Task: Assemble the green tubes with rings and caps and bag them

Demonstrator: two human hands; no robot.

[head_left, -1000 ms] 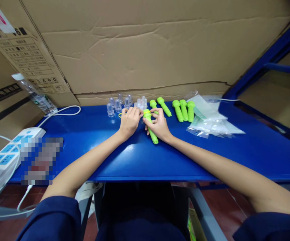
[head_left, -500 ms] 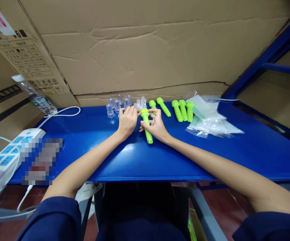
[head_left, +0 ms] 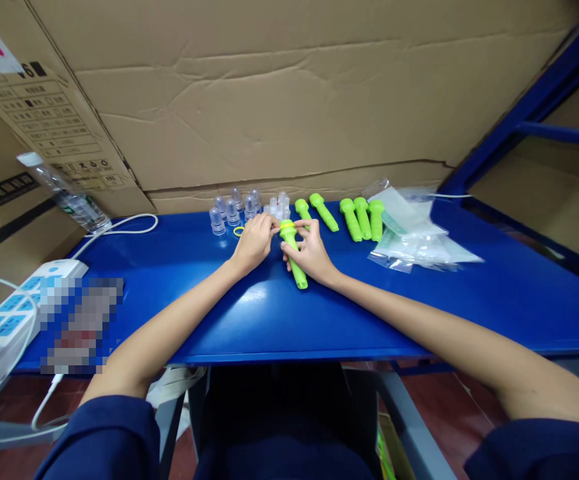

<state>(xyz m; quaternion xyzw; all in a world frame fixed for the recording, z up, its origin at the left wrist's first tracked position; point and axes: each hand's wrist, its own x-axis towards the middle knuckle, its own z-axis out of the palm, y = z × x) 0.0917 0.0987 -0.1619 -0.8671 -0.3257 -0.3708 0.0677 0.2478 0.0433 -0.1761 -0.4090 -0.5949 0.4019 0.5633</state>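
My right hand point(head_left: 314, 255) is closed around a lime-green flashlight body point(head_left: 297, 267), which tilts with its wide head pointing away from me. A yellow ring point(head_left: 287, 225) sits around that head. My left hand point(head_left: 254, 243) pinches at the ring's left side, its fingertips partly hidden behind the knuckles. My right index finger touches the ring from the other side. Another yellow ring point(head_left: 239, 231) lies on the table beside my left hand. Just behind my hands stand several clear plastic caps point(head_left: 233, 212) and a cluster of small clear parts point(head_left: 280, 203).
Several more green flashlight bodies point(head_left: 350, 220) lie at the back, next to clear plastic bags point(head_left: 414, 233) on the right. A power strip point(head_left: 24, 307), a blurred-out phone point(head_left: 84, 323) with its cable, and a water bottle point(head_left: 69, 193) are at the left. Cardboard point(head_left: 289, 100) walls the blue table point(head_left: 369, 320).
My left hand has shifted slightly, so the loose yellow ring beside it shows more. The flashlight body stays in my right hand, and the view has moved a little.
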